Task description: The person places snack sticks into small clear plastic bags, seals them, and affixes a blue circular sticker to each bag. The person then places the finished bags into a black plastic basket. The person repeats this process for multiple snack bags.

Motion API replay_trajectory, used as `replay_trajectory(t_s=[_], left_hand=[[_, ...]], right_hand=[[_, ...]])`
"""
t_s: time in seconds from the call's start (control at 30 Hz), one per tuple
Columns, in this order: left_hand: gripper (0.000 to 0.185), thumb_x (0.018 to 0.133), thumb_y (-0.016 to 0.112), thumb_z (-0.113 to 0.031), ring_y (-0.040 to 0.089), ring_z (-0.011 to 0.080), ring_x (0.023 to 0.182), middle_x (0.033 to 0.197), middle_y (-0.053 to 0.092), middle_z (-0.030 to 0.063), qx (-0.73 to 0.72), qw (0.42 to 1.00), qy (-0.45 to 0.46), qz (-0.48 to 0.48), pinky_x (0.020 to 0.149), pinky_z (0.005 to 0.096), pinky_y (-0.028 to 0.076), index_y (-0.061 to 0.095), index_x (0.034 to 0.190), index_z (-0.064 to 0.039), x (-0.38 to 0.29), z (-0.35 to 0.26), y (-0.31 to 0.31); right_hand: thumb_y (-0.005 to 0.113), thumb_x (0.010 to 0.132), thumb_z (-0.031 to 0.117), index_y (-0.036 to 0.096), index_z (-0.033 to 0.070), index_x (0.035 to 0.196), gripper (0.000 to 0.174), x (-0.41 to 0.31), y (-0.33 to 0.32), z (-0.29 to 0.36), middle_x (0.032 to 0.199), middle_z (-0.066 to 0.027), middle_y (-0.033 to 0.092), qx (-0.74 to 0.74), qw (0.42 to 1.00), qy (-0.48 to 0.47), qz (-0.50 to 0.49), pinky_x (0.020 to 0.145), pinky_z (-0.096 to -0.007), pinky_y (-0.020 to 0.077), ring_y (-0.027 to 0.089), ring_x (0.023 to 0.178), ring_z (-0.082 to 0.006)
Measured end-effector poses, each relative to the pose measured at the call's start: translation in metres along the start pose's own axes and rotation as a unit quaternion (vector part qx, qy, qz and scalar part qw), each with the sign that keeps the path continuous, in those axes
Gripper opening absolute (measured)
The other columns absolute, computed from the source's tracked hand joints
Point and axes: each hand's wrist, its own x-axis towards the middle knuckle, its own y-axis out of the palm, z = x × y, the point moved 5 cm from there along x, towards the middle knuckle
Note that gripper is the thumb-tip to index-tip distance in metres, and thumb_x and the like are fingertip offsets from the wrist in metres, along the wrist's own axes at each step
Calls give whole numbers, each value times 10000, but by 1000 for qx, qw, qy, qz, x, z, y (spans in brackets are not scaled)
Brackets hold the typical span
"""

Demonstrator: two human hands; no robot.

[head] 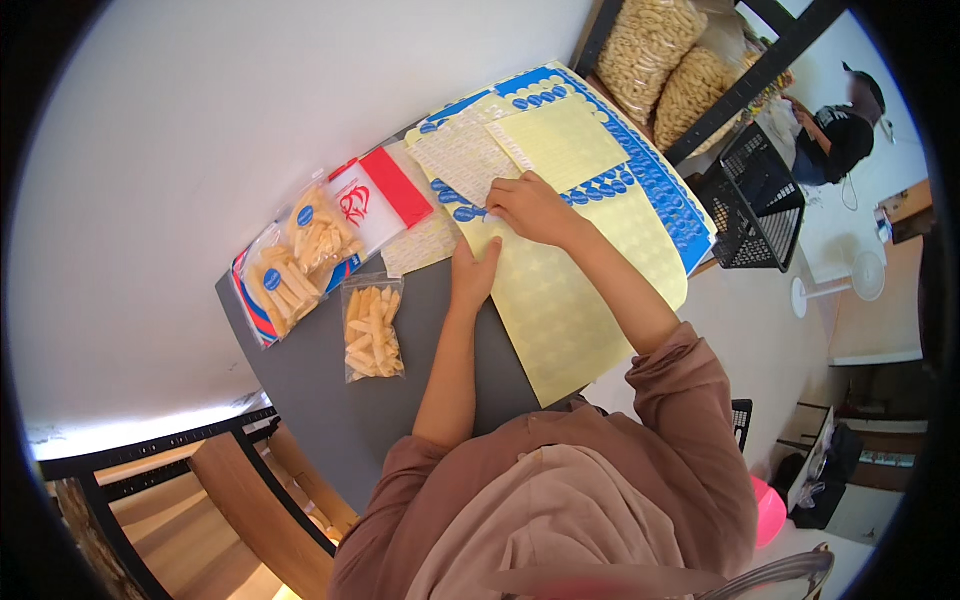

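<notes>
Fingers of my right hand pinch the edge of a blue round sticker on a yellowish sticker sheet. My left hand rests at the sheet's left edge, thumb raised, with nothing seen in its grip. Rows of blue stickers remain on the sheet beyond my right hand. Smaller label sheets lie on top at the far side. Left of my left hand, a clear zip bag of snack sticks lies on the grey table. Two more snack bags with blue round stickers lie farther left.
A red and white plastic packet lies near the wall. Large bags of snacks fill a black rack at the upper right, beside a black plastic basket. Another person is farther off. A white fan stands on the floor.
</notes>
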Motion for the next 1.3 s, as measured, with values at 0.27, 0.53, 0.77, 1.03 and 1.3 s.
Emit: replay_trajectory(t_s=[0.27,0.53,0.77,1.03,1.3], left_hand=[[269,816,596,-111,597,156,815,928,631,94,-39,999,-9,1,715,301,472,552,1048,18,-1,-2,0],[267,838,594,-109,592,137,821,963,622,81,-16,1000,-1,1,705,287,480,546,1070,15,-2,-4,0],[276,829,599,-106,590,137,813,954,622,79,-24,1000,-14,5,704,285,477,545,1070,17,-4,-5,0],[276,824,602,-102,589,136,810,942,624,74,-5,1000,5,-2,706,283,475,548,1069,10,-6,-6,0],[285,825,605,-101,595,139,821,958,626,78,-21,1000,14,3,714,281,478,547,1079,15,-3,-4,1]], right_hand=[[561,836,157,614,92,836,84,4,-1,-3,841,-36,569,1,1000,13,13,735,-347,391,563,788,-211],[563,825,142,616,89,831,75,7,1,-7,850,-37,580,19,999,28,23,746,-351,393,571,822,-218],[560,808,113,610,85,806,57,11,-3,-6,839,-28,594,31,999,30,24,741,-346,394,580,829,-213],[555,807,106,607,88,800,55,14,-3,-8,831,-30,581,-1,999,26,22,730,-343,397,581,807,-213],[564,789,99,610,91,803,49,15,-4,-8,843,-22,580,-33,999,17,6,721,-338,400,581,790,-201]])
